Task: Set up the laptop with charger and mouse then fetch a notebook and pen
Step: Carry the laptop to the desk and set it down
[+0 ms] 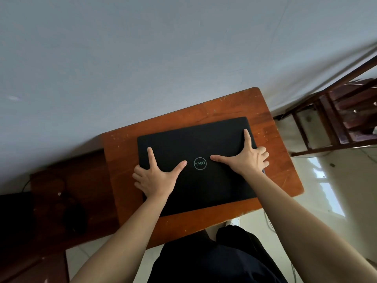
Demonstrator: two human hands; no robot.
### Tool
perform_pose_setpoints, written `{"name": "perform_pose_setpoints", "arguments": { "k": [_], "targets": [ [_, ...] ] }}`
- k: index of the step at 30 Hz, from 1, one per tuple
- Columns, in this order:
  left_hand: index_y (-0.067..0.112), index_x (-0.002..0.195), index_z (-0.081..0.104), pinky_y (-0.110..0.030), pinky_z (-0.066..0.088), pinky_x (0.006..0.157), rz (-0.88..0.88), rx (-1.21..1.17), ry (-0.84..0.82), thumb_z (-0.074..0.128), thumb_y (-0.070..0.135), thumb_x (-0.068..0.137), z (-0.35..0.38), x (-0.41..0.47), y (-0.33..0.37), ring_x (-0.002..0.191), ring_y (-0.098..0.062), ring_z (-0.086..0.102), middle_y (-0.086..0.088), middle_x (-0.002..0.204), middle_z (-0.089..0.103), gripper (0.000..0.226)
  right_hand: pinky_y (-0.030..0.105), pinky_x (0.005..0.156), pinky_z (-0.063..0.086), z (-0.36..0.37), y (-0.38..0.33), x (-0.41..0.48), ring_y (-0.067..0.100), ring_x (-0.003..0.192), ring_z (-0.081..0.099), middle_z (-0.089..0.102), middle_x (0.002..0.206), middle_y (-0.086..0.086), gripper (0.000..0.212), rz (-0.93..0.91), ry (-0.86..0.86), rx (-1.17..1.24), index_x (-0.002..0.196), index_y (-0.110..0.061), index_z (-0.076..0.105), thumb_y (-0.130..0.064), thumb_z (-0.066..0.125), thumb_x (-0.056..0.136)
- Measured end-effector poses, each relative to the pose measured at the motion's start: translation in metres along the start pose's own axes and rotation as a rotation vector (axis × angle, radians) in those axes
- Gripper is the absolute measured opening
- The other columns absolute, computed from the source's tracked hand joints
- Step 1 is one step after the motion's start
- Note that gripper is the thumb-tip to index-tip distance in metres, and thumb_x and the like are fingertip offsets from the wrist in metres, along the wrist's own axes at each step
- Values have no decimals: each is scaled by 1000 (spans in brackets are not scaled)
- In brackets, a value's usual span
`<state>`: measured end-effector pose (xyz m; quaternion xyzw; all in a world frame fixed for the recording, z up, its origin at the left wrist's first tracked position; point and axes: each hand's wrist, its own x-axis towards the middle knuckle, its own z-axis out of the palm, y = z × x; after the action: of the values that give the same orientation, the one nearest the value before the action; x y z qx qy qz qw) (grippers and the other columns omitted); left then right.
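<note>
A closed black laptop (195, 144) with a round logo on its lid lies flat on a small orange-brown wooden table (275, 156). My left hand (157, 176) holds the laptop's left edge, thumb and forefinger spread on the lid and the other fingers curled over the side. My right hand (246, 158) grips the right edge in the same way. A dark tangle of cable, perhaps the charger (67, 203), lies on a lower dark wooden surface to the left. No mouse, notebook or pen is visible.
A pale wall runs behind the table. A black boxy object (14, 211) sits at the far left of the low surface (89, 180). A dark wooden shelf frame (336, 119) stands at the right. Pale tiled floor (326, 190) lies below, with thin cables on it.
</note>
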<state>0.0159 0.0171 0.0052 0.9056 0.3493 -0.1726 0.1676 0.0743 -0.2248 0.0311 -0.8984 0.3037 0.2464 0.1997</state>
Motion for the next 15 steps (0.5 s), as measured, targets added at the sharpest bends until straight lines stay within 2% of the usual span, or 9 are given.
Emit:
{"name": "perform_pose_setpoints", "arguments": {
  "k": [7,15],
  "targets": [
    [47,153,11,-55,38,100,200,17,55,27,110,47,-1,-14,32,122,-39,39,-24,138,38,124,58,112,28,-27,42,-17,38,136,28,33,143,15,144,91,118,191,145,-59,4,-102,60,20],
    [46,152,13,-56,40,101,529,-25,119,32,108,50,-8,-82,145,123,-39,40,-23,139,37,120,54,111,32,-116,140,-24,35,129,35,38,134,14,140,158,394,391,149,-51,10,-102,59,28]
  ]
}}
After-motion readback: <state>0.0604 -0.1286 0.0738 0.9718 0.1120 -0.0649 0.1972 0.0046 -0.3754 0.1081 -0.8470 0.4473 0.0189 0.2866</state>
